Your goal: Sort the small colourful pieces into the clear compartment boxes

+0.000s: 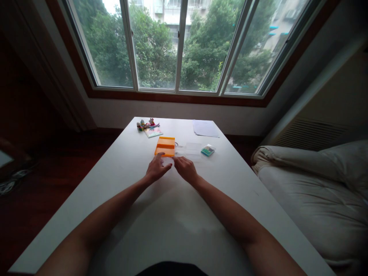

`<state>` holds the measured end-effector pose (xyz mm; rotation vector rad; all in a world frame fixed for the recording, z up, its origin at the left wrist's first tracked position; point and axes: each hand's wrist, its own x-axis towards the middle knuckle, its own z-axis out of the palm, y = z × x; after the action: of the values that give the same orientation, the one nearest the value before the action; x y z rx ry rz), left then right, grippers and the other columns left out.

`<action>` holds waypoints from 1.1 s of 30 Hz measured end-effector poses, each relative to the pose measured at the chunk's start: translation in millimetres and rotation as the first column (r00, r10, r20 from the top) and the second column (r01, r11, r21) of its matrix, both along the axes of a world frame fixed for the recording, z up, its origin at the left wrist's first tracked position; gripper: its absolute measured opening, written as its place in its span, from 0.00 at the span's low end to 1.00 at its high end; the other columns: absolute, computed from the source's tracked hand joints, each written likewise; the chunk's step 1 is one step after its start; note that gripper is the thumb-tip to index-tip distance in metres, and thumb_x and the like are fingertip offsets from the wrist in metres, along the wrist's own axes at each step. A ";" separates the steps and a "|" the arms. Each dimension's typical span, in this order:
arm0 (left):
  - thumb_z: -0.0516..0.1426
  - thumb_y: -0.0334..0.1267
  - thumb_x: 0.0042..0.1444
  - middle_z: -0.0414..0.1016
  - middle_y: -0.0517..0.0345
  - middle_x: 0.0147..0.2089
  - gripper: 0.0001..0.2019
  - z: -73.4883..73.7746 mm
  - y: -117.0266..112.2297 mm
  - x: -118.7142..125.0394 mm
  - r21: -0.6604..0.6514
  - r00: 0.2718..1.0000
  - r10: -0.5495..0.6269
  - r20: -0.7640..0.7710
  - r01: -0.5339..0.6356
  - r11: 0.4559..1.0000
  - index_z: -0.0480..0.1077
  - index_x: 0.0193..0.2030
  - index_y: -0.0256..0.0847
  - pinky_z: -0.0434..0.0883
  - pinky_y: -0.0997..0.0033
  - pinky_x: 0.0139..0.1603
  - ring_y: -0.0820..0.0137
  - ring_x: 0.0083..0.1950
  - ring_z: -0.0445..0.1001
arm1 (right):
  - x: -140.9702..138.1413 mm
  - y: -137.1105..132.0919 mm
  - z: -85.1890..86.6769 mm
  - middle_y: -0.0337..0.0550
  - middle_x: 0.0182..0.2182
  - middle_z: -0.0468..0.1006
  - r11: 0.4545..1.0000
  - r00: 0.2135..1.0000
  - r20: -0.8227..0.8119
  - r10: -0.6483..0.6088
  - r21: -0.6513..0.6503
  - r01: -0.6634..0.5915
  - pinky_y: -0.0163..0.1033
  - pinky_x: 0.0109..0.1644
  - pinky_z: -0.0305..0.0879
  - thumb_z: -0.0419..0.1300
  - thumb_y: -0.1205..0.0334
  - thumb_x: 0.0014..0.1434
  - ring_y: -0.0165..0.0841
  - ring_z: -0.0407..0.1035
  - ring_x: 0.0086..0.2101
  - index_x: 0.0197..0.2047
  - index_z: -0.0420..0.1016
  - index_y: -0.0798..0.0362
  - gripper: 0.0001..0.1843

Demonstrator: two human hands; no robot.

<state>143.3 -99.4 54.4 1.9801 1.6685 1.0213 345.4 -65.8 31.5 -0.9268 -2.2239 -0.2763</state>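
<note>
A small clear, whitish plastic piece is between my two hands, just in front of an orange two-section plastic tray. My left hand has its thumb and index finger around the left side of the piece; the index fingertip is close to the tray's front edge. At the right end, the fingers of my right hand are pinched together on it. What the piece is exactly cannot be made out. Clear flat plastic lies right of the tray, with a small dark loop at the tray's side.
On the white table, small colourful figurines and a patterned card sit at the far left. White paper sheets lie at the far right. A small green-and-clear packet is nearer. A covered sofa stands to the right.
</note>
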 end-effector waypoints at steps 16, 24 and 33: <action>0.62 0.45 0.58 0.75 0.49 0.51 0.30 -26.3 10.6 -4.8 0.102 0.806 -0.484 0.339 0.480 0.871 0.63 0.66 0.46 0.73 0.58 0.52 0.61 0.49 0.76 | 23.3 22.6 -6.9 0.41 0.33 0.78 0.957 0.897 -0.392 -0.203 -0.274 0.097 0.37 0.35 0.66 0.53 0.59 0.68 0.33 0.72 0.30 0.44 0.73 0.49 0.08; 0.59 0.40 0.53 0.72 0.48 0.55 0.29 -29.8 53.4 -51.1 0.110 0.747 -0.252 0.615 0.235 0.966 0.66 0.63 0.42 0.72 0.60 0.52 0.61 0.52 0.74 | 21.8 20.6 -2.6 0.48 0.45 0.76 0.977 0.859 -0.504 -0.093 -0.211 -0.018 0.39 0.38 0.73 0.51 0.53 0.71 0.35 0.74 0.37 0.49 0.72 0.50 0.14; 0.56 0.35 0.48 0.70 0.46 0.62 0.32 -57.0 102.0 -130.7 -0.088 0.852 0.185 0.490 -0.163 0.983 0.66 0.64 0.41 0.72 0.55 0.57 0.59 0.53 0.76 | 25.2 23.3 -8.1 0.46 0.43 0.76 0.975 0.869 -0.488 -0.088 -0.220 -0.025 0.39 0.39 0.74 0.52 0.55 0.70 0.34 0.74 0.36 0.47 0.74 0.49 0.12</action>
<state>12.6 2.6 -2.6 1.3859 1.5692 1.4046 370.6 -42.5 23.5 -1.0181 -1.7801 0.1870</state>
